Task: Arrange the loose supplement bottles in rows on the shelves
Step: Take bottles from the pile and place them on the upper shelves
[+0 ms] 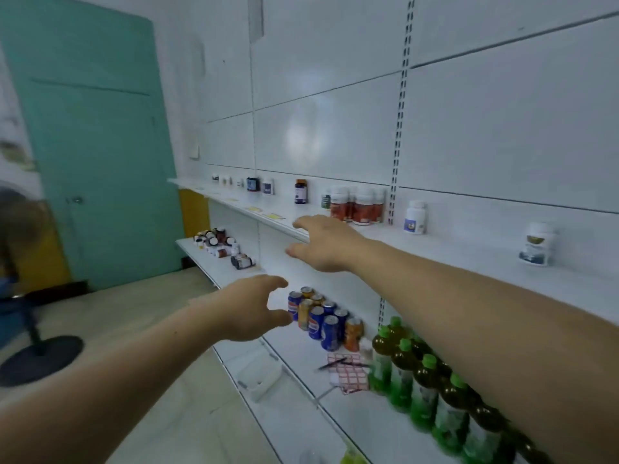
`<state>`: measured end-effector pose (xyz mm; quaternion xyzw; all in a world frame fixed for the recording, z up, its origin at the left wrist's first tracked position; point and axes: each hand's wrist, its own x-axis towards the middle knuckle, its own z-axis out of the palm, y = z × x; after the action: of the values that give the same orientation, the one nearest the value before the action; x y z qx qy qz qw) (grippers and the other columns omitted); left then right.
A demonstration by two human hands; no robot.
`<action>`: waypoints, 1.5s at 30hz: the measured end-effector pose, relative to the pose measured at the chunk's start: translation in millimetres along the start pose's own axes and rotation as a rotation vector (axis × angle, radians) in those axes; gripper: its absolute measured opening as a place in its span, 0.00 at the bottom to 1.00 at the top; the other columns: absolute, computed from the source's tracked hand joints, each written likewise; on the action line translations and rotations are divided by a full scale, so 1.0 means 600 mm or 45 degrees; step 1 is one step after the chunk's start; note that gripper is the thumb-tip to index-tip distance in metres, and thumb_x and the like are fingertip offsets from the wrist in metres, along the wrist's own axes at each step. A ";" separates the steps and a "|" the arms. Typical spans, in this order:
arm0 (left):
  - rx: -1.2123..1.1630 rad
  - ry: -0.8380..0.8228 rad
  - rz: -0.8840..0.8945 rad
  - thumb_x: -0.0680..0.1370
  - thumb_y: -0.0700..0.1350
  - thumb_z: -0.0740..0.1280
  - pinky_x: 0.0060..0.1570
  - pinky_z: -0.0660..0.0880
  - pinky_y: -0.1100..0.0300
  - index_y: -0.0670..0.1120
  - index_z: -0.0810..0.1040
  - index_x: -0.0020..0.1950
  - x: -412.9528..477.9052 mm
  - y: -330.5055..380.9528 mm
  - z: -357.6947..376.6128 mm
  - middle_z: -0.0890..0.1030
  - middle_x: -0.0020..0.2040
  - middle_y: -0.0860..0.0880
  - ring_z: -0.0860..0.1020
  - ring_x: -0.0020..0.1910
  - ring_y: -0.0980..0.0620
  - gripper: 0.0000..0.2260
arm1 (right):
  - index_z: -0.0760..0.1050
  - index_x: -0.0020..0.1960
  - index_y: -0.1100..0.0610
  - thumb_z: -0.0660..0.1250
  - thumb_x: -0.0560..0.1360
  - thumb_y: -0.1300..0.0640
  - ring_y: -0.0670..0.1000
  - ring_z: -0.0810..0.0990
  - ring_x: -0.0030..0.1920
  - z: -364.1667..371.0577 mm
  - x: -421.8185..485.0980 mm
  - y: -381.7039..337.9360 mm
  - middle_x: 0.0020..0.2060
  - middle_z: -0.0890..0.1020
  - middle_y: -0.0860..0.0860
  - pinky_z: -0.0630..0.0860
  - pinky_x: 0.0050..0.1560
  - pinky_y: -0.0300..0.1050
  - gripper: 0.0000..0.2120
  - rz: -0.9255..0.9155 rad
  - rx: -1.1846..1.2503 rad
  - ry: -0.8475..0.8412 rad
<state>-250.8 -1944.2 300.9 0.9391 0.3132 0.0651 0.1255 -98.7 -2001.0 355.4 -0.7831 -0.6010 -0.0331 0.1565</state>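
A heap of loose supplement bottles (221, 246) lies on its sides at the left end of the middle shelf (201, 259). On the top shelf (268, 214) stand scattered bottles: a cluster with red labels (358, 205), a dark amber one (300, 191), a white one (415, 217) and another white one (537, 243) far right. My right hand (326, 242) reaches out in front of the top shelf's edge, fingers spread, holding nothing. My left hand (253, 306) is stretched out lower, fingers apart and empty, short of the heap.
Soda cans (323, 318) and green-capped drink bottles (425, 386) fill the lower shelf, beside a red checked cloth (348, 371). A clear plastic tray (258, 373) sits on the bottom shelf. A teal door (93, 145) and a fan's round black base (40, 358) stand to the left.
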 end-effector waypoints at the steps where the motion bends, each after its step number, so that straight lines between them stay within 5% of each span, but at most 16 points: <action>1: -0.001 -0.006 -0.032 0.76 0.57 0.66 0.67 0.65 0.56 0.53 0.61 0.74 0.010 -0.035 0.002 0.64 0.74 0.52 0.67 0.70 0.51 0.29 | 0.59 0.76 0.51 0.59 0.78 0.40 0.55 0.66 0.70 0.026 0.031 -0.018 0.73 0.64 0.53 0.65 0.66 0.50 0.30 -0.025 0.008 -0.028; 20: -0.093 -0.057 -0.338 0.76 0.56 0.66 0.67 0.64 0.57 0.52 0.61 0.75 0.489 -0.607 -0.008 0.63 0.75 0.51 0.66 0.70 0.50 0.29 | 0.62 0.74 0.53 0.59 0.77 0.40 0.59 0.69 0.67 0.401 0.765 -0.098 0.71 0.67 0.56 0.69 0.62 0.51 0.30 -0.071 0.075 -0.287; 36: -0.051 -0.192 -0.219 0.77 0.57 0.64 0.68 0.64 0.55 0.50 0.61 0.75 0.907 -1.190 -0.079 0.63 0.75 0.50 0.66 0.70 0.49 0.29 | 0.61 0.74 0.52 0.61 0.78 0.45 0.57 0.66 0.70 0.651 1.360 -0.205 0.72 0.68 0.55 0.66 0.65 0.47 0.27 0.185 0.148 -0.340; 45: -0.140 -0.301 -0.194 0.77 0.56 0.65 0.68 0.65 0.53 0.51 0.61 0.74 1.182 -1.438 -0.073 0.63 0.74 0.49 0.66 0.70 0.48 0.28 | 0.66 0.70 0.54 0.61 0.77 0.41 0.58 0.70 0.66 0.811 1.653 -0.164 0.68 0.71 0.57 0.69 0.61 0.47 0.27 0.375 0.198 -0.339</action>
<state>-188.9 -840.4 135.3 0.9054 0.3628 -0.0387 0.2173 14.8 -916.4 151.7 -0.8454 -0.4963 0.1405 0.1388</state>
